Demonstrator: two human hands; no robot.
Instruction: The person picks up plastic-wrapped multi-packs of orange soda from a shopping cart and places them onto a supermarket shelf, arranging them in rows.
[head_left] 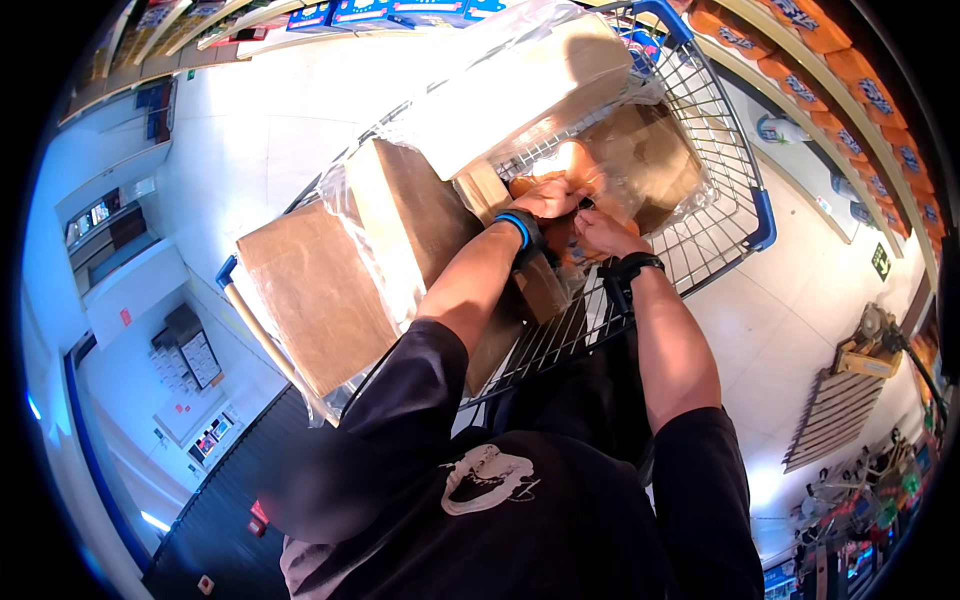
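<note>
gripped the orange bag (580, 162) inside the cart (763, 222) with left hand (546, 198) and right hand (606, 234), close together and curled at the fingers; held it among brown boxes (315, 292), beside the wrapped box (662, 158); wore dark bands (622, 284) on 2 wrists.

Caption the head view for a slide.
Left hand and right hand together at an orange item in a wire cart holding brown boxes.

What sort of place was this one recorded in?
Most likely a shop or supermarket: a wire shopping cart loaded with brown packages, rows of matching orange packages on the right, and blue packages lined up at the top.
</note>
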